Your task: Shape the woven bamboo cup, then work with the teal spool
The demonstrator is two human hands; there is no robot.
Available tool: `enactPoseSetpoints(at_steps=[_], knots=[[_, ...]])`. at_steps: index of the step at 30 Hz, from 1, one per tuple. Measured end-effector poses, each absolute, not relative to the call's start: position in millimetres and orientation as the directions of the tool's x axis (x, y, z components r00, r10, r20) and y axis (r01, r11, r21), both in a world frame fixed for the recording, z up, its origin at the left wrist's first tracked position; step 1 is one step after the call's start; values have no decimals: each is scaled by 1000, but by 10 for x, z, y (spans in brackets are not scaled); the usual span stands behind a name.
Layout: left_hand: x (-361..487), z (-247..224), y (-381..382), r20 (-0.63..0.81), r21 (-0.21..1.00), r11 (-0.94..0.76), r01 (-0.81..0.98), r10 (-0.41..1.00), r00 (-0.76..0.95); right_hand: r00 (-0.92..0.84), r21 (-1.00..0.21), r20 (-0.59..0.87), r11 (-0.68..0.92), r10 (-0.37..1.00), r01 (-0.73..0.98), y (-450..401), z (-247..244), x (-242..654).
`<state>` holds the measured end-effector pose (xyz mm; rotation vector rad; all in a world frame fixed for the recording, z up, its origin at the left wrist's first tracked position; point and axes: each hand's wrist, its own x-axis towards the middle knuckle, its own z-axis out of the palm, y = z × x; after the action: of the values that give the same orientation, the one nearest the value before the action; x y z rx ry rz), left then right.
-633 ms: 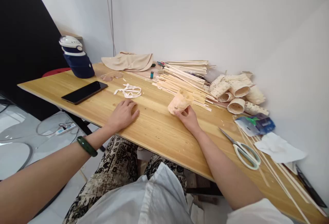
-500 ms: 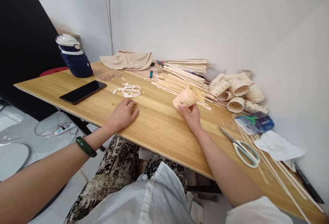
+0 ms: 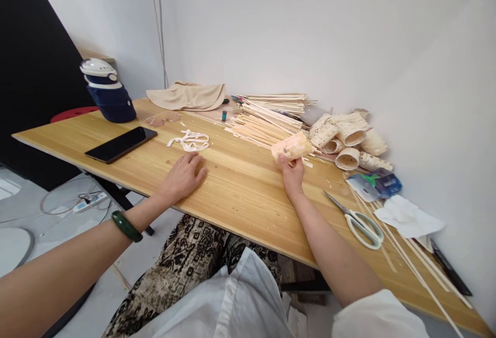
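Tipped flatter, the tube [image 3: 291, 146] points rightward, long axis nearly level, right hand [image 3: 292, 172] gripping, left hand [image 3: 183, 177] open.

The wooden table [image 3: 232, 188] looks smooth, the phone [image 3: 121, 144] glossy, the bark tube [image 3: 291, 146] rough.

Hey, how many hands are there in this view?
2: the left hand lies on the table, and the right hand holds a pale tube. No others show.
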<state>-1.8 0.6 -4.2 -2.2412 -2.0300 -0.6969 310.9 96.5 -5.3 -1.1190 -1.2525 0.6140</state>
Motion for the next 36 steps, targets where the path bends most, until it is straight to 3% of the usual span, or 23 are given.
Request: enactPoseSetpoints(at_steps=[9, 15, 20, 25, 30, 32, 34, 35, 36], knots=[[-23, -54, 0, 372, 262, -292, 920, 910, 183, 347, -932, 360, 354, 866, 82, 1059, -129, 3124], [-60, -53, 25, 273, 251, -309, 917, 932, 240, 342, -952, 289, 307, 894, 2, 1127, -163, 3144], [82, 28, 122, 103, 259, -228, 938, 973, 208, 306, -965, 242, 262, 921, -26, 1086, -133, 3155], [894, 71, 71, 76, 338, -401, 851, 913, 400, 260, -982, 163, 181, 952, -45, 1016, -29, 3205], [2275, -2, -670, 164, 392, -695, 602, 697, 698, 151, -989, 138, 145, 979, -34, 902, 521, 3446], [2714, -85, -1039, 297, 386, -891, 238, 365, 882, 114, -982, 184, 189, 976, -30, 806, 801, 3567], [2951, -177, -1308, 288, 437, -890, -127, 5, 958, 55, -976, 214, 215, 975, -24, 674, 990, 3643], [2980, -213, -1385, 217, 491, -855, -169, -69, 974, -2, -977, 214, 214, 977, -18, 598, 1027, 3655], [2950, -235, -1424, 152, 517, -852, -90, -12, 988, -60, -980, 199, 198, 978, -9, 519, 1021, 3648]])
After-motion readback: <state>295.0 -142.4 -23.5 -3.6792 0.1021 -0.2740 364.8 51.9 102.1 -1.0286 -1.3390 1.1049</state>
